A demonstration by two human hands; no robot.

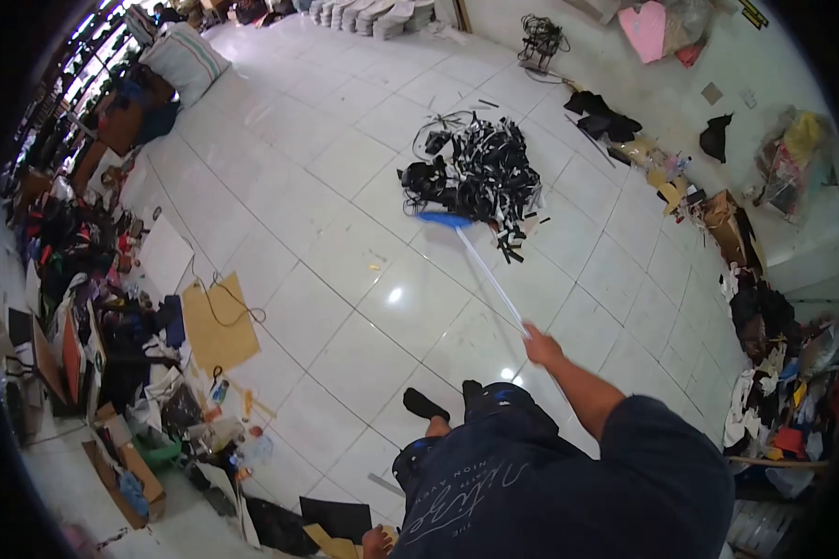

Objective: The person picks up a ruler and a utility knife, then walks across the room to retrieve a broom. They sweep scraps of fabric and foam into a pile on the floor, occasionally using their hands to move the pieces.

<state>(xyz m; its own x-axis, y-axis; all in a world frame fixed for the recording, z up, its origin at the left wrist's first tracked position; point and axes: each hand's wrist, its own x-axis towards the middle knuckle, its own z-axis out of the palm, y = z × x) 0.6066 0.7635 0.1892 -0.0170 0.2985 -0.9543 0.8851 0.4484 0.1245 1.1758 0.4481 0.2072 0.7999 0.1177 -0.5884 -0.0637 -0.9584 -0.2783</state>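
- I see glossy white floor tiles [326,177] with thin grey joints running across the whole room.
- A bright spot of lamp glare [394,295] sits on one tile near the middle.
- The far wall [569,28] is pale, and a pink heart-shaped sheet [645,28] leans on it.
- Pale stacks [373,14] line the far end, with a white sack [188,58] to their left.
- A brown cardboard sheet [216,326] lies flat beside heaped clutter [75,252] on the left.
- More piled odds and ends [774,373] crowd the right side.

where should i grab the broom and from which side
Grip the broom by the near end of its white handle, where the right hand is closed, coming from the person's side. The handle slants back toward them; the blue head lies at the far end against the scrap pile.
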